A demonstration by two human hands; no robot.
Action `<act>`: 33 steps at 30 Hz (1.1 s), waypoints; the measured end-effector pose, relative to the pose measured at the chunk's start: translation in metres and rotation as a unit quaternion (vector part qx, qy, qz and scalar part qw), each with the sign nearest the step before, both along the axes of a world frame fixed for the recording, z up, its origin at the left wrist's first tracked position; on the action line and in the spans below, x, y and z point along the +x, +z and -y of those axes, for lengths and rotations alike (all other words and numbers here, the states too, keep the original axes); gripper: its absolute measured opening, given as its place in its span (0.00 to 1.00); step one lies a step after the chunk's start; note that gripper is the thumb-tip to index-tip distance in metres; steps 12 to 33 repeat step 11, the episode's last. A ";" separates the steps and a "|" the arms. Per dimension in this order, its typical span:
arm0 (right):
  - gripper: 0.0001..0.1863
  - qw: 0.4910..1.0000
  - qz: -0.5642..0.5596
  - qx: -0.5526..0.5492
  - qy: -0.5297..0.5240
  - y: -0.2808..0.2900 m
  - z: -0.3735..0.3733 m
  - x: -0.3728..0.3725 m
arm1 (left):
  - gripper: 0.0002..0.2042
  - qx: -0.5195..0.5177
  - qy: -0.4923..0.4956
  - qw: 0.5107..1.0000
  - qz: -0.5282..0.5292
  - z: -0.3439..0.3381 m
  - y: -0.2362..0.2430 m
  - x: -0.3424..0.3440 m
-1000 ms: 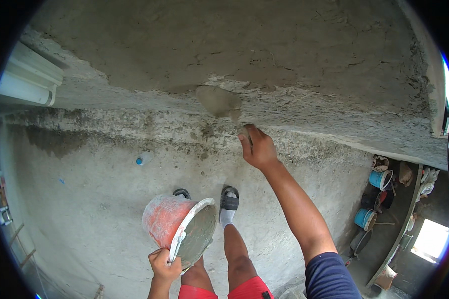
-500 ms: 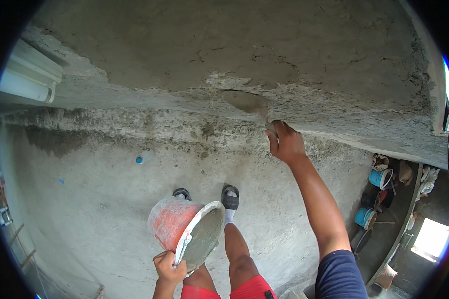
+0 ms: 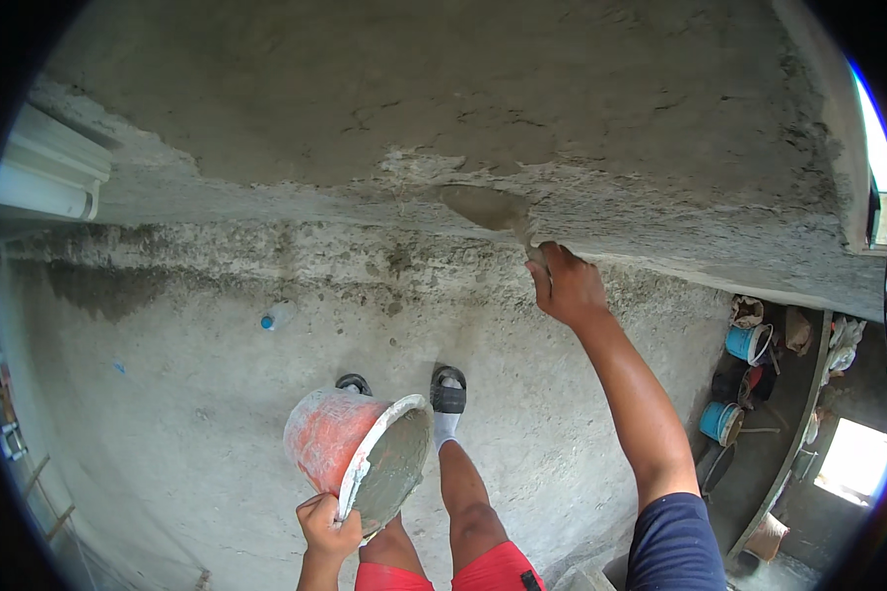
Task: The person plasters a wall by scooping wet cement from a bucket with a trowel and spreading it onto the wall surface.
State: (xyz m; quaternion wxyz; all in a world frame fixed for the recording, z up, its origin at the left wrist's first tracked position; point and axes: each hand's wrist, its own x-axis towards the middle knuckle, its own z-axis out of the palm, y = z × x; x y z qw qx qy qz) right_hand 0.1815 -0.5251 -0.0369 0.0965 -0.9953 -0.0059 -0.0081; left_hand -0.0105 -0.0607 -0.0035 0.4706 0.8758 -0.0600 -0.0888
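Note:
My left hand (image 3: 327, 525) grips the rim of a red bucket (image 3: 327, 440), its outside smeared with pale cement. The bucket hangs tilted over my legs, its mouth turned to the right. Wet grey mortar (image 3: 397, 473) coats the inside. Ahead, my right hand (image 3: 570, 284) is closed round the handle of a trowel (image 3: 488, 209); most of the handle is hidden by my fingers. The blade lies against or very near the lower part of the wall (image 3: 463, 89), where darker plaster meets a rough paler strip. I cannot tell whether it touches.
A clear bottle with a blue cap (image 3: 276, 317) lies on the concrete floor (image 3: 197, 394). At the right are blue buckets (image 3: 749, 342) and sacks (image 3: 796, 332). A white fixture (image 3: 54, 167) juts out at the upper left; a wooden ladder-like frame (image 3: 44, 492) stands lower left.
The trowel has shifted slightly down along the wall, its blade showing a little more fully. My left hand still holds the tilted bucket; the whole view has moved slightly.

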 end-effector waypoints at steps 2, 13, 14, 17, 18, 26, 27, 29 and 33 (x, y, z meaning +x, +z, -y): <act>0.17 0.999 0.041 0.024 0.006 0.008 0.004 -0.013 | 0.12 -0.003 0.004 1.000 0.000 0.000 0.007 0.004; 0.19 0.995 0.098 -0.005 0.024 0.067 0.000 0.011 | 0.12 0.001 0.005 1.000 0.025 0.005 0.019 0.008; 0.19 0.995 0.098 -0.005 0.024 0.067 0.000 0.011 | 0.12 0.001 0.005 1.000 0.025 0.005 0.019 0.008; 0.19 0.995 0.098 -0.005 0.024 0.067 0.000 0.011 | 0.12 0.001 0.005 1.000 0.025 0.005 0.019 0.008; 0.19 0.995 0.098 -0.005 0.024 0.067 0.000 0.011 | 0.12 0.001 0.005 1.000 0.025 0.005 0.019 0.008; 0.19 0.995 0.098 -0.005 0.024 0.067 0.000 0.011 | 0.12 0.001 0.005 1.000 0.025 0.005 0.019 0.008; 0.19 0.995 0.098 -0.005 0.024 0.067 0.000 0.011 | 0.12 0.001 0.005 1.000 0.025 0.005 0.019 0.008; 0.19 0.995 0.098 -0.005 0.024 0.067 0.000 0.011 | 0.12 0.001 0.005 1.000 0.025 0.005 0.019 0.008; 0.19 0.995 0.098 -0.005 0.024 0.067 0.000 0.011 | 0.12 0.001 0.005 1.000 0.025 0.005 0.019 0.008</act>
